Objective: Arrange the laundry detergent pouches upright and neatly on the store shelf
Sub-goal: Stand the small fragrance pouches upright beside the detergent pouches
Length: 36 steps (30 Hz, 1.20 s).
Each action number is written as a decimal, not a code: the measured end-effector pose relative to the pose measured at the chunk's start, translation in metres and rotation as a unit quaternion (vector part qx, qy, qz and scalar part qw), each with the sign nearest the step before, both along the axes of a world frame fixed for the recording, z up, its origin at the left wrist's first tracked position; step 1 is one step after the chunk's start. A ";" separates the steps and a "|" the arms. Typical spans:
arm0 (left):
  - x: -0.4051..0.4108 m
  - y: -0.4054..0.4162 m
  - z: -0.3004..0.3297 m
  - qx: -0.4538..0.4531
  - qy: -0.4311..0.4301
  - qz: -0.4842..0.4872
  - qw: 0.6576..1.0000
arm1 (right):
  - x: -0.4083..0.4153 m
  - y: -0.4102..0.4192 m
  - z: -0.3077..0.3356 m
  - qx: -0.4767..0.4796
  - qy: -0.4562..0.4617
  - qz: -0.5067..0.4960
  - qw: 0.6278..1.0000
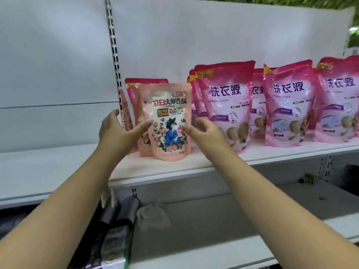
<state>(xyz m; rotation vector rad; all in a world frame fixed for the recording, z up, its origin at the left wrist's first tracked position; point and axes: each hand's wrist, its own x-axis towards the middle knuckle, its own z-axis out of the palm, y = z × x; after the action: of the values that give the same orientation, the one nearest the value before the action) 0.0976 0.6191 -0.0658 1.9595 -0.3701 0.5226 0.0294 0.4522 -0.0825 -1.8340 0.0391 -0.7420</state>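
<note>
Pale pink pouch with floral print stands upright near the front of the white shelf, at the left end of the row. I see the left hand at its left edge, thumb reaching onto the pouch front, fingers extended behind toward more pale pouches leaning there. Right hand sits at the pouch's right edge, thumb touching the front, fingers loosely curled; I cannot tell whether they actually grip. A darker pink pouch stands just behind. To the right, large pink pouches stand upright in rows. Below, a lower shelf holds a crumpled clear bag.
</note>
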 end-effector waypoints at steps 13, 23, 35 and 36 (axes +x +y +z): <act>0.048 -0.010 0.007 -0.208 0.142 -0.125 0.960 | 0.084 -0.003 0.020 0.114 0.118 0.096 0.982; 0.061 -0.011 0.003 -0.167 0.102 -0.208 0.958 | 0.114 0.004 0.020 0.108 0.101 0.109 0.983; 0.069 -0.009 0.001 -0.206 0.026 -0.038 0.977 | 0.122 0.015 0.026 -0.043 0.075 0.021 0.996; 0.069 -0.008 0.000 -0.206 0.019 -0.032 0.978 | 0.124 0.015 0.029 -0.017 0.070 0.020 0.997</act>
<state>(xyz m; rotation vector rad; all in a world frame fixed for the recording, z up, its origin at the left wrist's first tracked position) 0.1661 0.6111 -0.0657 1.5506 -0.2743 0.4770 0.1530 0.4667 -0.0532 -1.9116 0.0823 -0.5888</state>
